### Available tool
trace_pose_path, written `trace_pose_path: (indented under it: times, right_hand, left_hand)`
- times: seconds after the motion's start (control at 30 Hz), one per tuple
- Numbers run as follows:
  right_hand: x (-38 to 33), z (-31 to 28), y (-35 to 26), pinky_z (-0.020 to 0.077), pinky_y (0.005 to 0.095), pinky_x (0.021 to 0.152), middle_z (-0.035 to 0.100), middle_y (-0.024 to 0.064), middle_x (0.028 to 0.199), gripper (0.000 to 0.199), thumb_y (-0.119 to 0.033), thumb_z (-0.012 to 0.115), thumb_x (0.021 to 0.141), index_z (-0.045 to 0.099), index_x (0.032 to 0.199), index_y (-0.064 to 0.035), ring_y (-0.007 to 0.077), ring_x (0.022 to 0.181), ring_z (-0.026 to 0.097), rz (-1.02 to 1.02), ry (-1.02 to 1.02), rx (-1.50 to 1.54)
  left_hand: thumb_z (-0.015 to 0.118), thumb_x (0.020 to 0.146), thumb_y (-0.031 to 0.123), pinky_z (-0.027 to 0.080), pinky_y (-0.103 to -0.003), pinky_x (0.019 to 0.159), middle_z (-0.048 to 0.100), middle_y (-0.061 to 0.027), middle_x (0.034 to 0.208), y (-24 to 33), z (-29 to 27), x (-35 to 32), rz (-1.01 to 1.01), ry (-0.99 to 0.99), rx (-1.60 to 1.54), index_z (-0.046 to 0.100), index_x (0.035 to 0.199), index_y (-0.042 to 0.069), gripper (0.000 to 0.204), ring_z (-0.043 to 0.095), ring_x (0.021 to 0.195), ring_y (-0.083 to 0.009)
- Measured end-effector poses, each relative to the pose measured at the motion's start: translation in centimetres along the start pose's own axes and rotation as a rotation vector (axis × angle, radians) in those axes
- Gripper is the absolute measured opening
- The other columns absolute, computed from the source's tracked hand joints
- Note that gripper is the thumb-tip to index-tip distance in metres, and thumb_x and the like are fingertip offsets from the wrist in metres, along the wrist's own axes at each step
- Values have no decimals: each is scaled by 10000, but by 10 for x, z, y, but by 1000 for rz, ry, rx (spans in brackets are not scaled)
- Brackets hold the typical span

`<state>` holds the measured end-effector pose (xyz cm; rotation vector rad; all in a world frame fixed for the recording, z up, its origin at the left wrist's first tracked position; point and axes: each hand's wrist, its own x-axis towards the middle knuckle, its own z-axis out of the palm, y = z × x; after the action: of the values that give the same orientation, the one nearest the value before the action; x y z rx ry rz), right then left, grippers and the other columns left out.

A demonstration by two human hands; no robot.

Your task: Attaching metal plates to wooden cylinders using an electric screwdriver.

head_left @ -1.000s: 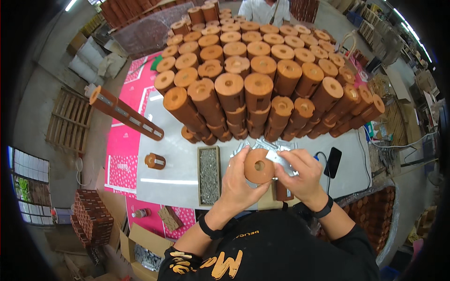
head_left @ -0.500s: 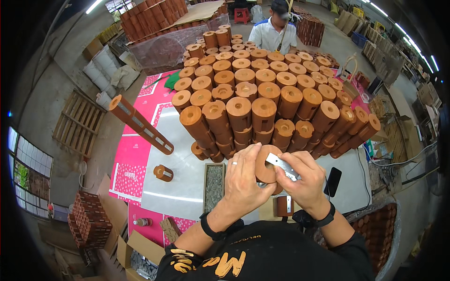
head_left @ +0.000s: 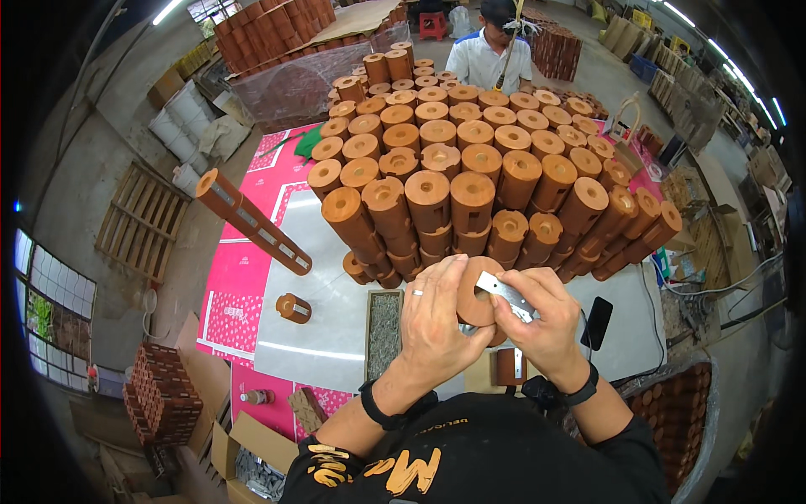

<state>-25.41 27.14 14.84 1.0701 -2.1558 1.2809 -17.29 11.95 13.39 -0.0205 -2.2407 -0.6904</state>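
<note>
Partly hidden by hands [head_left: 491, 323]: brown spool [head_left: 475, 291], metal strip [head_left: 506, 295]

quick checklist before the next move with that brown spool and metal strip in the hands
1. Left hand grips the brown spool: ok.
2. Right hand pinches the metal strip against the spool's face: ok.
3. Strip lined up with the spool's centre hole: cannot tell, fingers cover it.
4. Tray of small metal parts close to the left hand: ok.
5. Stack of spools behind stands apart from the hands: ok.
6. Phone on the table lies away from the work: ok.
</note>
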Motion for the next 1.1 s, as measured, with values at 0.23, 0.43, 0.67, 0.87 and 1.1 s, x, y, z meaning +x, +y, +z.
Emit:
trace_pose_path:
  times: [0.23, 0.43, 0.67, 0.87, 1.1]
  right_hand:
    - [2, 0, 1, 562, 317, 625, 710, 64, 914, 293, -85, 822, 730, 758, 1016, -70, 222, 736, 697, -32, -4, 4]
    - [5, -5, 1, 537, 318, 593, 702, 50, 886, 290, -105, 829, 725, 756, 1004, -80, 219, 696, 680, -133, 10, -20]
    - [4, -11, -2, 530, 319, 590, 699, 41, 873, 270, -114, 821, 722, 754, 983, -94, 219, 683, 675, -165, -1, -34]
    - [-37, -4, 57, 547, 326, 617, 705, 66, 902, 276, -109, 834, 728, 757, 992, -87, 243, 724, 690, 43, -6, -37]
    - [-179, 49, 171, 563, 347, 644, 689, 22, 912, 233, -222, 791, 837, 775, 1049, -129, 249, 755, 706, 338, -365, -108]
  left_hand:
    - [873, 648, 127, 475, -454, 961, 614, -217, 1252, -1, -2, 2, 11, 3, 1, 512, 1364, -36, 818, 607, 1135, -373]
    - [880, 635, 100, 485, -453, 989, 612, -223, 1284, 2, 2, -5, 19, 55, -23, 513, 1357, -33, 820, 613, 1144, -387]
    - [891, 650, 93, 511, -434, 997, 608, -219, 1300, 5, 2, -9, -2, 46, -60, 489, 1372, -38, 837, 618, 1170, -372]
    - [943, 661, 141, 508, -371, 1008, 618, -181, 1261, -25, 1, -40, -306, -61, -29, 466, 1399, -27, 895, 645, 1141, -292]
    - [943, 661, 209, 531, -392, 991, 622, -218, 1296, -61, 10, -136, -671, -378, 13, 468, 1378, -24, 891, 661, 1159, -317]
